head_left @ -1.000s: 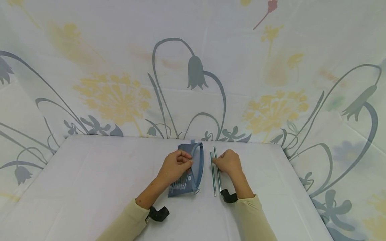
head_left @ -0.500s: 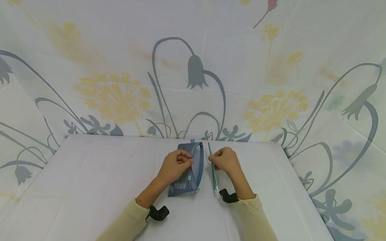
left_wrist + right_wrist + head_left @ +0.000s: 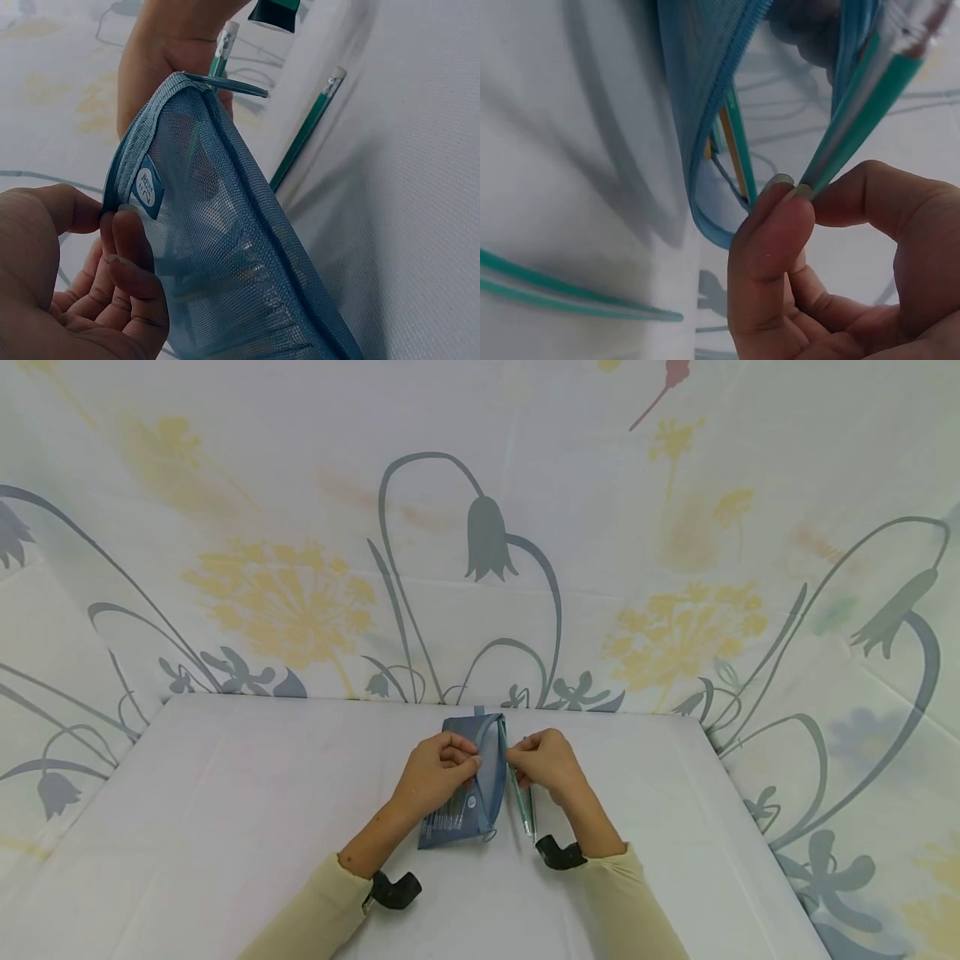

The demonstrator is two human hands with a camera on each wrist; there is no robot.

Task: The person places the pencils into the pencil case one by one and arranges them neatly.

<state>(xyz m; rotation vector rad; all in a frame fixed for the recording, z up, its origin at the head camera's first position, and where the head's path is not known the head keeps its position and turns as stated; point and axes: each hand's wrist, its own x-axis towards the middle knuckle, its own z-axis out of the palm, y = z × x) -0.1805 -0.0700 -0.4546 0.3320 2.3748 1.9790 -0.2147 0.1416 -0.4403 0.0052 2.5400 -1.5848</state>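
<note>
My left hand [image 3: 438, 772] pinches the edge of a blue mesh zip pouch [image 3: 217, 225] between thumb and fingertips, drawing its mouth apart. Through the mesh show several pencils [image 3: 739, 142]. Beside the pouch's right edge, my right hand [image 3: 547, 764] pinches a green pencil [image 3: 866, 112] between thumb and finger. Its eraser end points toward the person and its other end is hidden by the fingers in the right wrist view. A second green pencil [image 3: 307, 135] lies on the white table, just right of the pouch.
The white-covered table [image 3: 262, 793] meets a flower-printed cloth backdrop [image 3: 480, 610] just behind the pouch. Black camera mounts [image 3: 397, 891] stick out from both wrists, the right one close to the lying pencil. A zip-pull ring [image 3: 489, 835] hangs at the pouch's near corner.
My right hand has lifted one of the two pencils from the table and carried it left to the pouch's open side. The left hand and pouch have stayed in place.
</note>
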